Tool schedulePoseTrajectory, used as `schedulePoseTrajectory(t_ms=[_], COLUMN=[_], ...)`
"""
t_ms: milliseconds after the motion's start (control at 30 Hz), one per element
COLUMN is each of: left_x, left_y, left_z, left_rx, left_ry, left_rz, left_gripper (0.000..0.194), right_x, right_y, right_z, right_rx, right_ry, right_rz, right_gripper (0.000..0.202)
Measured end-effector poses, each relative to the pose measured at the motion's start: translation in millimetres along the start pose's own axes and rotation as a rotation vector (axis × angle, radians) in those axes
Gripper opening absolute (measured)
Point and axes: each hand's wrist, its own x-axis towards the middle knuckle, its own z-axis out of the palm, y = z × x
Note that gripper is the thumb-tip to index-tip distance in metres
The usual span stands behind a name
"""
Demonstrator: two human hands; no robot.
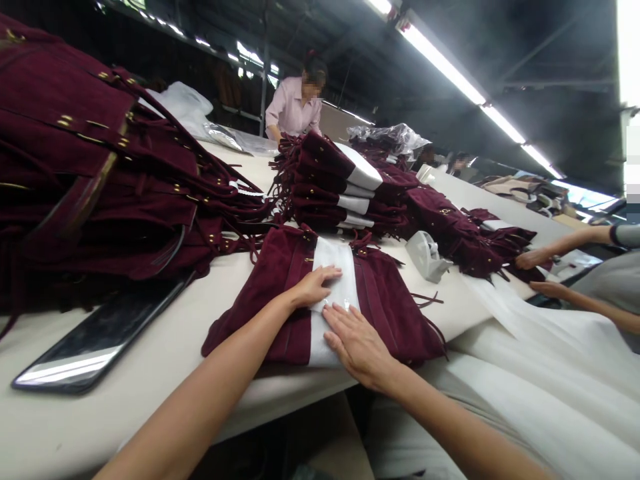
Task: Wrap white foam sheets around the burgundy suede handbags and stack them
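Note:
A burgundy suede bag (387,320) lies flat on the table in front of me, with a white foam strip (325,343) wrapped around its middle. Clear tape glints across the strip. My left hand (313,287) rests on the strip's upper part, fingers stretched out. Lower and to the right, my right hand (357,340) lies flat, its fingertips on the strip near the tape. Neither hand grips anything. A grey-white tape dispenser (427,257) stands just beyond the bag on the right.
Wrapped burgundy bags (325,177) are stacked behind, and a large pile of bags (165,180) rises on the left. A dark glossy tablet-like panel (100,340) lies below that pile. White sheet material (550,340) drapes at right. A co-worker (295,107) stands opposite; another person's hands (533,259) touch bags at right.

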Motion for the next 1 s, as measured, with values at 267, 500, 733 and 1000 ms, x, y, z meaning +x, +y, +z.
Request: schedulePoseTrajectory(t_ms=[267, 500, 733, 1000], left_x=[-2, -5, -11, -27], left_y=[9, 22, 36, 39], left_z=[-7.5, -12.6, -4.8, 1.4], left_rx=[0.018, 0.063, 0.329, 0.664], left_ry=[-0.023, -0.025, -0.047, -0.014], left_rz=[-0.045, -0.134, -0.123, -0.062], left_gripper=[0.064, 0.06, 0.051, 0.054], right_x=[28, -45, -152, -169], right_y=[4, -37, 28, 95], right_z=[-1, -4, -17, 0], right_rx=[0.1, 0.438, 0.905, 0.938], right_ry=[-0.018, 0.2, 0.618, 0.979], right_rz=[0.099, 0.001, 0.489, 0.674], right_gripper=[0.06, 0.049, 0.033, 0.032])
